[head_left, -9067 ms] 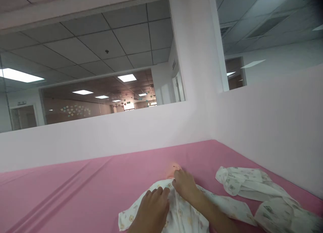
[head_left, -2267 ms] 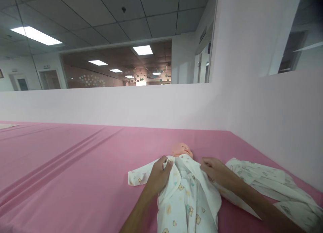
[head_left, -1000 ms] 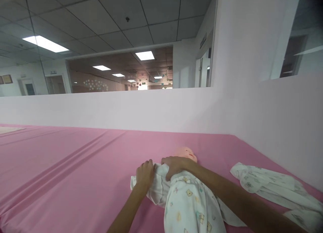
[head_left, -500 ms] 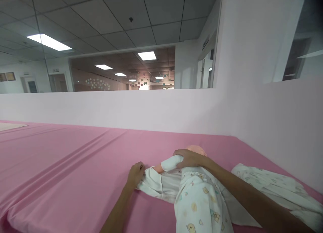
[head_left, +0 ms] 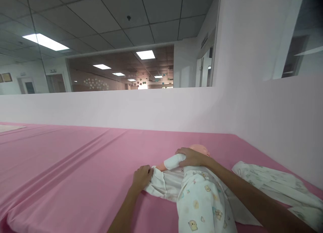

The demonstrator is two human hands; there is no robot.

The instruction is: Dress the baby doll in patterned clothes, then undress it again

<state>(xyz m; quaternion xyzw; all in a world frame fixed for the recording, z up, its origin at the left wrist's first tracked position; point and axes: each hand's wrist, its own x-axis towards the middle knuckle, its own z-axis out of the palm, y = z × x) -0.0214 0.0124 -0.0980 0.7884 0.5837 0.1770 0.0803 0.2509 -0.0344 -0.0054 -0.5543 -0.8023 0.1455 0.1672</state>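
A baby doll [head_left: 199, 148] lies on the pink sheet [head_left: 75, 165], tipped onto its side, dressed in white printed trousers [head_left: 202, 202]. My right hand [head_left: 190, 157] is closed over the doll's shoulder and white-sleeved upper arm [head_left: 174, 161]. My left hand [head_left: 142, 177] is closed on the loose white garment [head_left: 161, 186] spread under the doll, gripping its left edge. The doll's face is turned away from me.
A second white printed garment [head_left: 272, 186] lies crumpled on the sheet to the right, by the white wall [head_left: 277, 125]. A low white wall with a window runs along the far edge. The sheet has long creases on the left.
The doll has been rolled from its back onto its side. My right hand moved from the garment's right flap to the doll's shoulder. My left hand pulled the garment edge out to the left.
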